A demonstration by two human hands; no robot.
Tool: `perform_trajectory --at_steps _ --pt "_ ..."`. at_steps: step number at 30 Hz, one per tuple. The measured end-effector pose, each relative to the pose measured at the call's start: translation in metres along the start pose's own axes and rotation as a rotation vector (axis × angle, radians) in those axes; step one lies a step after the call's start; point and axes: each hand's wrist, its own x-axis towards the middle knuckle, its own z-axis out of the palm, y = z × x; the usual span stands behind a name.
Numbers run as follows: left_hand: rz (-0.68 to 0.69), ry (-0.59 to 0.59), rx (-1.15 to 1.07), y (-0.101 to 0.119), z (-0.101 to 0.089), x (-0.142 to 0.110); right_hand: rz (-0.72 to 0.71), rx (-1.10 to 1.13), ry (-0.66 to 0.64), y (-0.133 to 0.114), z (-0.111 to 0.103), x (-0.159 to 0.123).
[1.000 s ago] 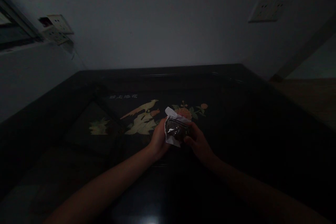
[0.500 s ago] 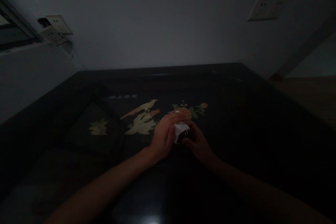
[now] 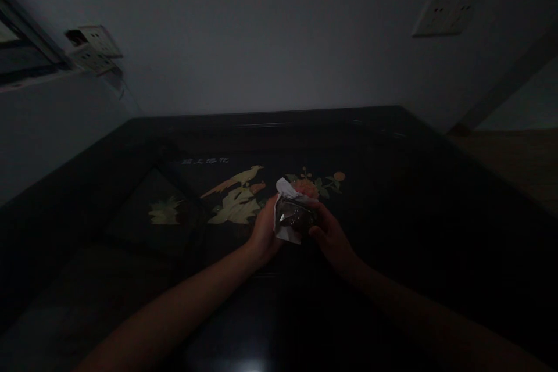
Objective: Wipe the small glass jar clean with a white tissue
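Note:
A small dark lump in a crinkled white and clear wrapper (image 3: 293, 216) is held between both hands, just above a black lacquered table (image 3: 392, 186). My left hand (image 3: 263, 232) grips its left side, fingers curled behind the white wrapper edge. My right hand (image 3: 331, 235) grips the right side, thumb pressed against the dark part. The scene is very dim, so the wrapped thing cannot be named more exactly.
The table top bears an inlaid bird (image 3: 238, 177) and flowers (image 3: 316, 183) with a line of pale characters (image 3: 204, 160). Wall sockets (image 3: 444, 16) sit at upper right, more sockets (image 3: 93, 46) at upper left. A wooden floor (image 3: 514, 163) lies to the right.
Half a second ago my left hand lay over the top of the wrapped thing, covering it. It has drawn back to the left side, and the wrapper shows again as it did a second ago.

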Motion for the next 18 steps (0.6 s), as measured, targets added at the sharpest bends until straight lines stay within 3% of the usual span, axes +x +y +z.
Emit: perform_trajectory --at_steps 5,12,18 --pt "-0.162 -0.053 -0.164 0.0 -0.0001 0.0011 -0.056 -0.075 -0.023 -0.0007 -0.0009 0.0027" --pt "-0.172 -0.067 -0.198 -0.0028 -0.0042 0.0036 -0.059 -0.196 -0.006 -0.0031 0.003 -0.0008" --pt "-0.108 -0.064 -0.17 0.0005 -0.0002 0.007 0.023 -0.209 0.167 -0.0034 0.002 -0.0029"
